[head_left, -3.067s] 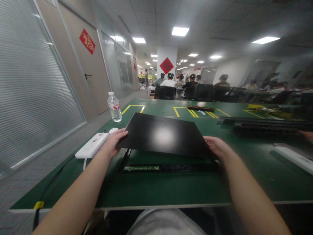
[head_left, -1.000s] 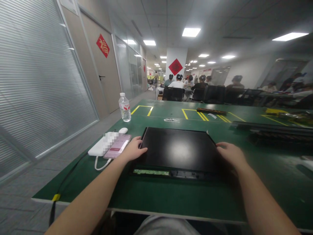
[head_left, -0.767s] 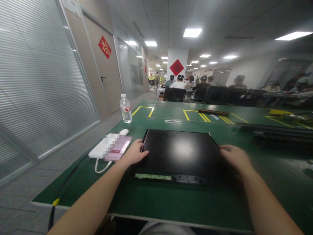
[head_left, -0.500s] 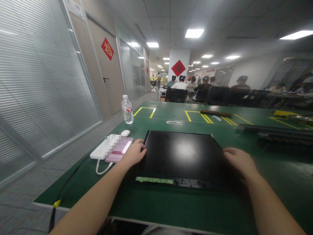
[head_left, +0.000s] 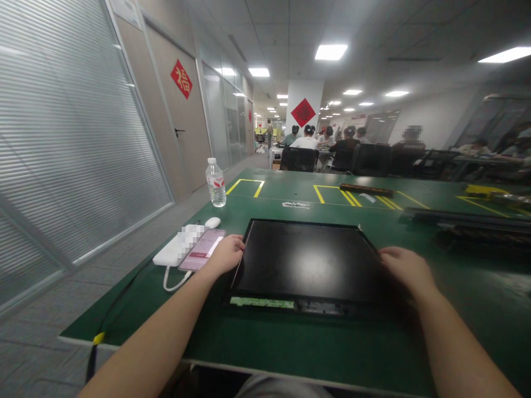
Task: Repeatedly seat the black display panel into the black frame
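A black flat display panel [head_left: 307, 257] lies on the green table [head_left: 290, 342] in front of me, set into a dark frame with a green circuit strip [head_left: 257, 302] showing along its near edge. My left hand [head_left: 226, 254] rests on the panel's left edge with the fingers curled against it. My right hand [head_left: 404, 268] lies on the panel's right edge, fingers bent over the rim. Both hands press at the panel's sides.
Left of the panel lie a phone [head_left: 203, 257] on a white power bank [head_left: 176, 251] with a cable, and a small white case [head_left: 212, 222]. A water bottle [head_left: 216, 182] stands behind. Long black parts [head_left: 464, 221] lie at right. Several seated people [head_left: 307, 141] work at far tables.
Three seconds ago the panel was tilted up in both hands above the frame; it now lies flat in the frame. Over the last second the hands have stayed at its edges.
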A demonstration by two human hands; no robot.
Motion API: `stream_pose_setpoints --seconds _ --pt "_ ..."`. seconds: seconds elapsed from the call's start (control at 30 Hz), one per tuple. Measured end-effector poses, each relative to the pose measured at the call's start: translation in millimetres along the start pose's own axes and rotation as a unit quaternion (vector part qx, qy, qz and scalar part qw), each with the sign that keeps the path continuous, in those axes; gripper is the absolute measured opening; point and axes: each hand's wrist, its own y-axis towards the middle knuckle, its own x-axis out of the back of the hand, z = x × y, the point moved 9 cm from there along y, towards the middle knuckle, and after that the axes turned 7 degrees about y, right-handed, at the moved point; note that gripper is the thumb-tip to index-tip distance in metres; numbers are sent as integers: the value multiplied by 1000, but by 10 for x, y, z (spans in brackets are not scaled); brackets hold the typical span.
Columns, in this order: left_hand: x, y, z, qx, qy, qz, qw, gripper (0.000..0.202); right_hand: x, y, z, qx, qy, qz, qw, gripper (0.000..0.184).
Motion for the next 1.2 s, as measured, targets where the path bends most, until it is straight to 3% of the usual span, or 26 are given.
stream_pose_setpoints --seconds 0.63,1.03,1.13,1.2 --pt "-69 -37 -149 -64 47 2 997 28 40 -62 46 -17 -7 -3 1000 35" --pt "-86 -14 -125 -59 32 6 998 28 30 -64 92 -3 -36 3 999 36" --pt "-85 -13 -137 -61 55 9 997 31 81 -120 123 -19 -1 -7 1000 35" --pt "-87 -14 -152 -67 59 8 996 32 179 -169 143 -28 50 -48 997 37"
